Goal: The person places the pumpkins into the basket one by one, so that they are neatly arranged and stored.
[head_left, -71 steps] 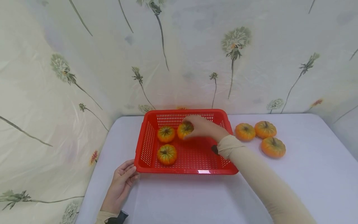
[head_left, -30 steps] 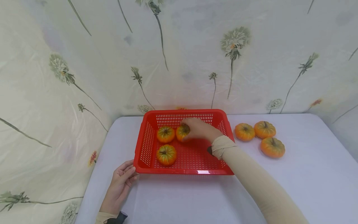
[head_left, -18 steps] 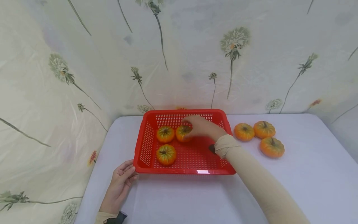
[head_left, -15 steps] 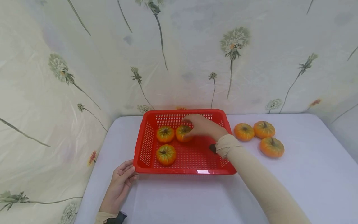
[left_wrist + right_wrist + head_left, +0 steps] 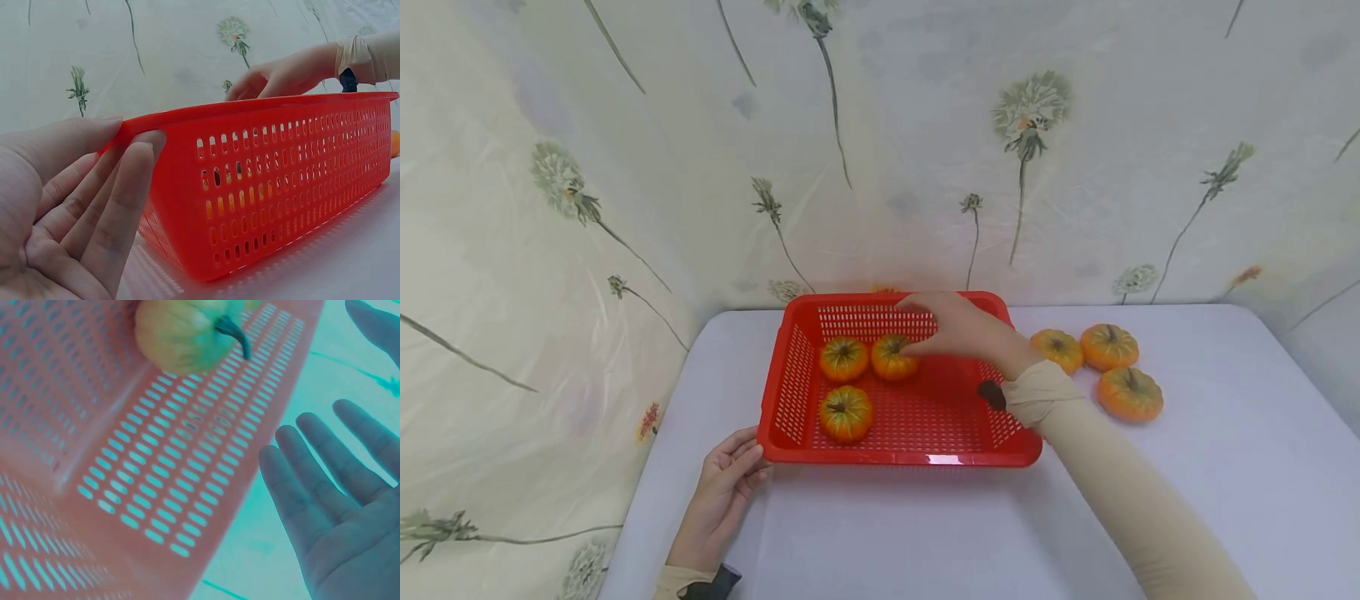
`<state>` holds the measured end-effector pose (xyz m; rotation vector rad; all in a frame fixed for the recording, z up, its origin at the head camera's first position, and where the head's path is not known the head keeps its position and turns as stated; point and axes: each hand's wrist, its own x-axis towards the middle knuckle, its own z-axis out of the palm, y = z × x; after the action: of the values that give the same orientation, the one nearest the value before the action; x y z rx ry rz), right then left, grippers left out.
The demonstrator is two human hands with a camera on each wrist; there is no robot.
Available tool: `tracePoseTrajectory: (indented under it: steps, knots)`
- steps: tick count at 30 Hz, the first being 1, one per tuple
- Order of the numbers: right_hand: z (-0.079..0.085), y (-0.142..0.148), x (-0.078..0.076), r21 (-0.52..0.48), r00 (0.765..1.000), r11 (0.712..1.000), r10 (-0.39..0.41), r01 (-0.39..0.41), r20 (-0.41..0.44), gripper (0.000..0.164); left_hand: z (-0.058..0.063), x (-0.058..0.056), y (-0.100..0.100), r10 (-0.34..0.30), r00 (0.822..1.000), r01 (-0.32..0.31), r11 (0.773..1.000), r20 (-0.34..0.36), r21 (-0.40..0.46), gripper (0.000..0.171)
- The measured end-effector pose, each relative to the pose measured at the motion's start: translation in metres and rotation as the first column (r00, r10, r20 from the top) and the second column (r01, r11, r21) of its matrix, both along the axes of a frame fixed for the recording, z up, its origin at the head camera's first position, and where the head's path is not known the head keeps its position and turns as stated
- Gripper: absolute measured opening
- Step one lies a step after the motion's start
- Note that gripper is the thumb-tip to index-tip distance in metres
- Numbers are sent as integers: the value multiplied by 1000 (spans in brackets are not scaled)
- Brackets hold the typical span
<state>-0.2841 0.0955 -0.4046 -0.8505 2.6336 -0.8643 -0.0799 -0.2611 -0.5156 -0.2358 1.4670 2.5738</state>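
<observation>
Floral sheeting walls off this booth-like tabletop.

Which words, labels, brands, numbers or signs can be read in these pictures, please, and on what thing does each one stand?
None can be read.
The red basket and the orange pumpkins show no lettering.
The backdrop carries only printed plants.
The dark objects at the wrists show no readable marks; they are too small to check closely.

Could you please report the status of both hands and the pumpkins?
Left hand pinching red basket at corner. Right hand above basket, holding nothing. Three pumpkins inside, three more pumpkins on table. No obstruction visible.
</observation>
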Motion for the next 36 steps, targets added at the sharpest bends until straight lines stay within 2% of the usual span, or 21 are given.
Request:
tracePoseTrajectory:
  steps: [5,10,14,18,20,23,25,27,32,36]
  knots:
    - [11,14,9,-13,999,999,-39,38,-28,72,1,0,0,7,1000,-7,1000,3,7,23]
    - [18,28,16,-31,997,997,-70,69,-36,74,2,0,0,-6,1000,6,999,-24,32,24]
    - [24,40,23,-68,994,992,-108,108,10,75,1,1,0,-15,999,16,999,-42,38,25]
    - [30,53,31,-124,982,977,-165,176,94,77,1,0,0,-9,999,10,999,-36,31,25]
    - [33,59,35,-121,980,974,-182,191,81,77,1,0,-1,-6,1000,6,1000,-22,24,24]
    - [37,70,39,-97,982,977,-188,189,15,75,1,0,-1,-4,1000,4,1000,-5,12,23]
    - [38,77,42,-74,980,978,-199,196,-30,74,1,0,-1,-7,1000,7,1000,-1,9,23]
    - [38,84,45,-74,977,976,-209,206,-37,74,1,0,-1,-6,1000,6,1000,0,6,22]
    - [35,98,52,-110,972,967,-234,231,-16,73,3,0,-2,-8,1000,8,1000,0,4,22]
    - [32,112,60,-99,958,952,-287,288,25,80,1,0,-2,-19,999,19,1000,-28,9,24]
